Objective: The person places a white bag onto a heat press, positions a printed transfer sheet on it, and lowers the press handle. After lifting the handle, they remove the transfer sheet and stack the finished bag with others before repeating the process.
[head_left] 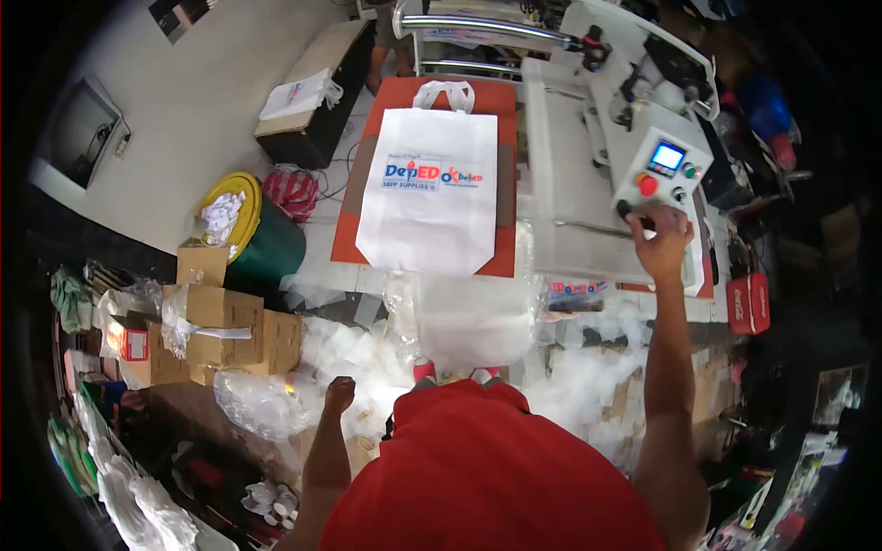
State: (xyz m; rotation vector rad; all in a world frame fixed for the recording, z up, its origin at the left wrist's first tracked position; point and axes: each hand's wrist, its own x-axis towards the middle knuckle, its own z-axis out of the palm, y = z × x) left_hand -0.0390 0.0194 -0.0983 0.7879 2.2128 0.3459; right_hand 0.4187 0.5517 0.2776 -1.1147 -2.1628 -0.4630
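Bag (430, 188) lies on the platen (352, 225), right hand (661, 243) pinches a knob (631, 211) on the panel (663, 170) right of the bag, left hand (339, 395) hangs curled and empty below it, so any skew could get pressed in.

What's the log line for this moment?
right hand grips black handle under control panel | left hand hangs free, curled | white tote bag flat on orange platen

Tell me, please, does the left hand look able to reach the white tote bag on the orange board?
Probably yes: the left hand hangs curled at the person's side, the white tote bag lies flat straight ahead, and only soft clear plastic lies between them.
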